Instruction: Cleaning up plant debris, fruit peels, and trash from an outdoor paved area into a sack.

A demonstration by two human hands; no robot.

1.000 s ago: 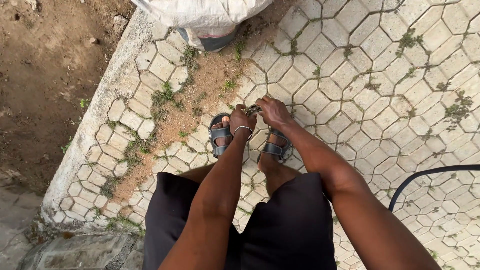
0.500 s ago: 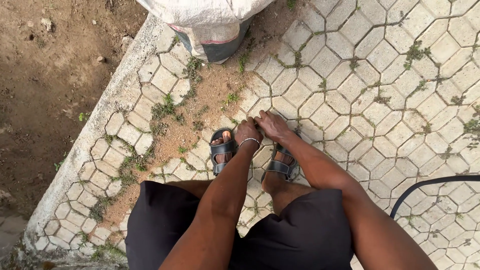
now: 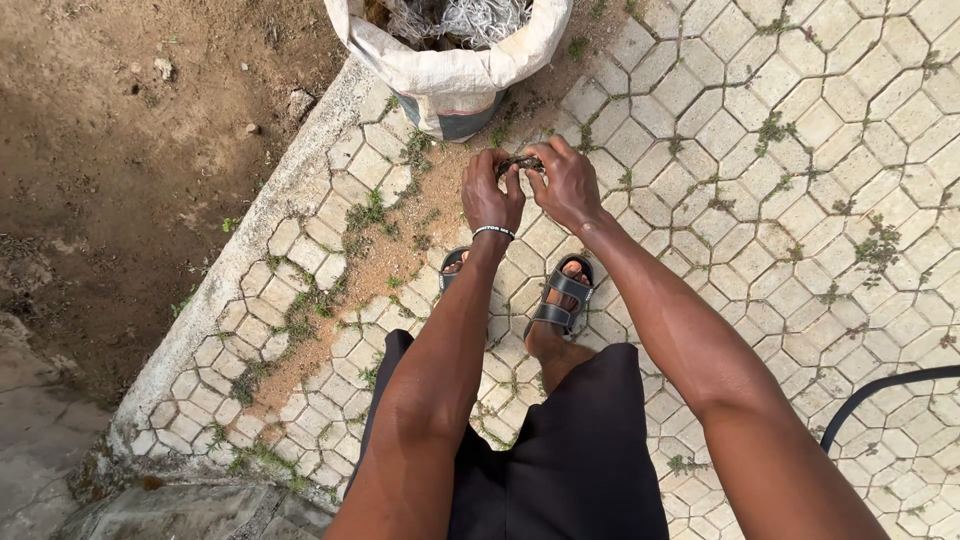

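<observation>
From the head view, the left hand [image 3: 490, 195] and right hand [image 3: 563, 185] pinch a small clump of pulled weeds [image 3: 521, 164] between closed fingertips, held just in front of the open white sack [image 3: 450, 70]. Best to keep both pinches tight so no bits drop onto the paving [image 3: 760, 230].

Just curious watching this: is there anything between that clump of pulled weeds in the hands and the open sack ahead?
Nothing visible. Both hands, left hand and right hand, pinch the weed clump; only bare paving separates it from the open sack.
</observation>
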